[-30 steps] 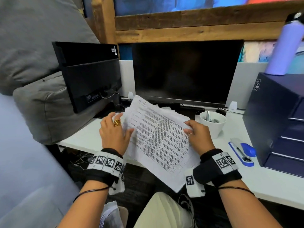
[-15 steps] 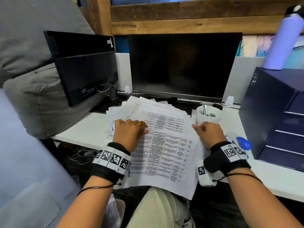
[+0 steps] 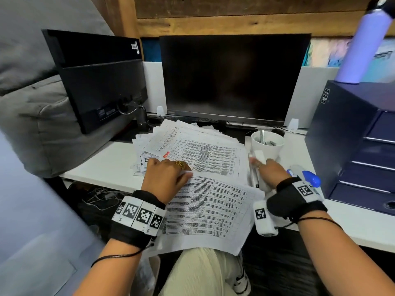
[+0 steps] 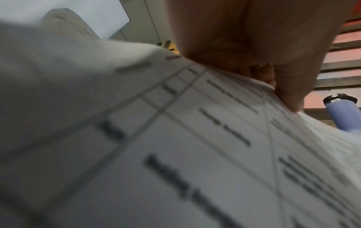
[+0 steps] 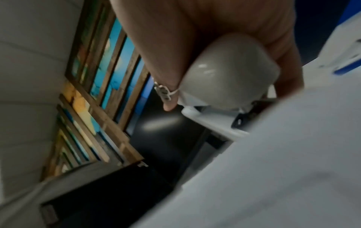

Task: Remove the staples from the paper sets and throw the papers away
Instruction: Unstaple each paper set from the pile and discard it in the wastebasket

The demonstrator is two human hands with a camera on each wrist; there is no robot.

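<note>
A stapled paper set [image 3: 209, 210] lies on the desk's front edge and overhangs my lap. My left hand [image 3: 166, 174] rests on its top left corner with fingers curled onto the sheet. In the left wrist view a staple [image 4: 134, 67] sits in the paper [image 4: 175, 154] just beside those fingers [image 4: 289, 95]. My right hand [image 3: 269, 169] is at the set's right edge and grips a white stapler-shaped tool [image 3: 259, 155], whose rounded white end [image 5: 224, 69] fills the palm [image 5: 195, 30]. More printed sheets [image 3: 192, 142] are piled behind.
A white cup [image 3: 267, 146] with metal bits stands behind my right hand. A blue and white stapler [image 3: 305, 176] lies to its right, by a dark blue drawer box [image 3: 352, 135] with a purple bottle [image 3: 363, 43] on top. Two dark monitors [image 3: 233, 77] close the back of the white desk [image 3: 102, 165].
The paper set came down from the air onto the desk edge. My right hand let go of it and took hold of the white tool; my left hand moved to the top corner.
</note>
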